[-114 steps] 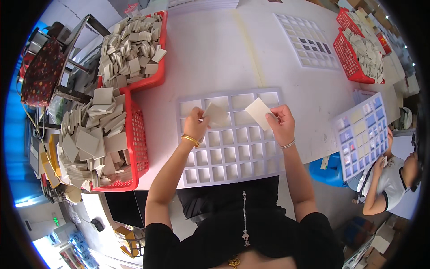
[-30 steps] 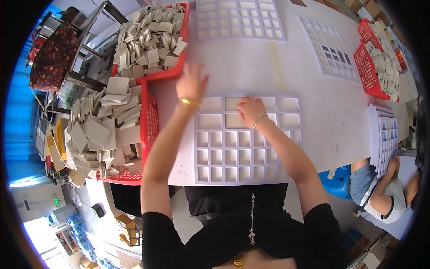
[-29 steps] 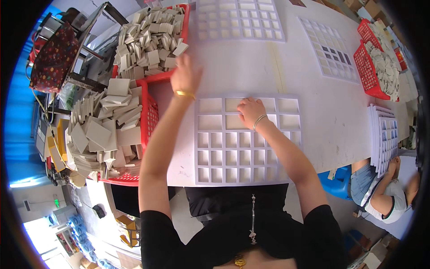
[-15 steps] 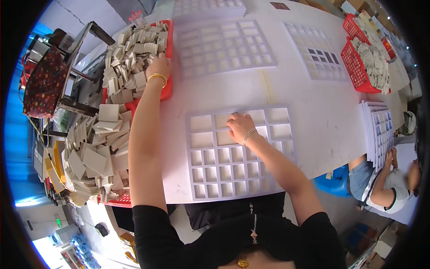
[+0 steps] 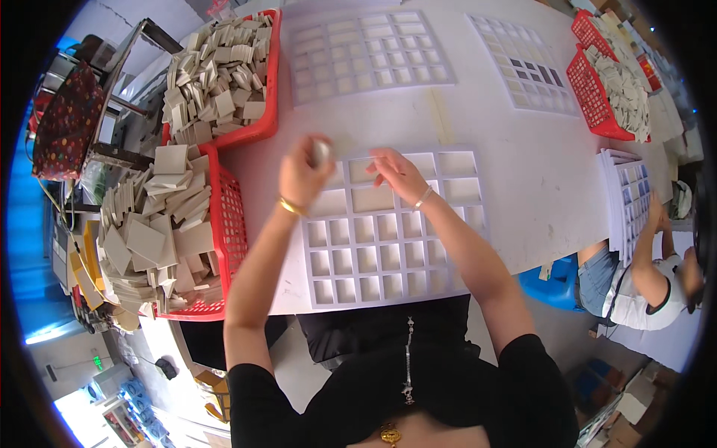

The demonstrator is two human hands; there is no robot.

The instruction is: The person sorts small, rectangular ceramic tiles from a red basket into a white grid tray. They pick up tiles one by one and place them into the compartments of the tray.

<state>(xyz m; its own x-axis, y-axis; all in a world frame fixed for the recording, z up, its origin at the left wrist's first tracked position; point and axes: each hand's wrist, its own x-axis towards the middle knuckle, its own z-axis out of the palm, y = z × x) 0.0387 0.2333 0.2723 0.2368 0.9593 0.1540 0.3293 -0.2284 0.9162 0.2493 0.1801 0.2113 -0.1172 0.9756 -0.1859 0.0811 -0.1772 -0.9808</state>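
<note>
My left hand (image 5: pixel 302 173), smeared by motion, is closed around small whitish pieces (image 5: pixel 320 153) that look like tiles, just above the upper left corner of a white compartment tray (image 5: pixel 396 299). Over the tray's top row hovers my right hand (image 5: pixel 399 178), its fingers apart and nothing visible in them. The tray lies flat near the table edge, with larger cells in its two upper rows and small square cells below. A beige panel (image 5: pixel 373 198) shows in a wide cell beneath my right fingers.
At left stand a red basket (image 5: pixel 273 82) of small beige tiles and a nearer red basket (image 5: pixel 234 216) of larger ones. Two more trays, one pale (image 5: pixel 447 63) and one with dark pieces (image 5: pixel 515 103), lie farther back. At right, another person (image 5: pixel 646 272) sits beside stacked trays (image 5: pixel 624 201).
My left hand has come out of the far basket and moved right and nearer, bringing whitish pieces. My right hand's fingers have lifted and spread at the tray. The whole view has shifted slightly.
</note>
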